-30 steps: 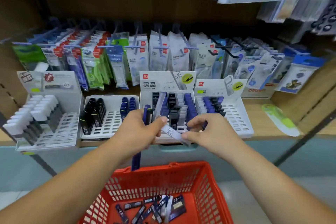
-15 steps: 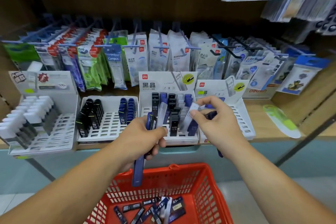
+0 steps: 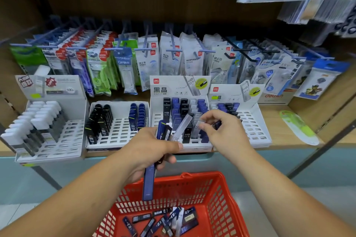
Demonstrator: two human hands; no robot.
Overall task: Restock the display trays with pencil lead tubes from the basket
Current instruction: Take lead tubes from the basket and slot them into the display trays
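SHOP SHELF, STATIONERY AISLE: A person stands with both bare hands raised over a row of white display trays (image 3: 119,136) on a wooden shelf (image 3: 285,121). The left hand (image 3: 152,152) is clenched round a fanned bundle of tubes (image 3: 148,184) — one long blue tube points down toward the basket, while blue and black caps and a clear grey tube (image 3: 182,127) rise above the knuckles.

The right hand (image 3: 221,132), fingers curled, pinches a pale tube (image 3: 200,123) between thumb and forefinger just above the front rows of the centre tray (image 3: 169,90), whose header card reads "HB 0.5". A dark blue tube end shows beside its fingers (whether the hand holds that one too cannot be told).

The centre tray stands part-filled with upright black, blue and pale tubes. To its right, the right tray (image 3: 254,131) has a few blue and black tubes at the back and bare slots in front. To the left, one tray holds black and blue tubes, and the far-left tray (image 3: 65,144) holds white-capped ones.

Below the hands sits the red basket (image 3: 192,190), with loose tubes (image 3: 163,221) — mostly dark blue, some pale — scattered flat on its floor. Hanging packs (image 3: 173,57) of correction tape fill the pegs behind the trays, and a green pack (image 3: 298,129) lies flat on the shelf, well right of the trays.
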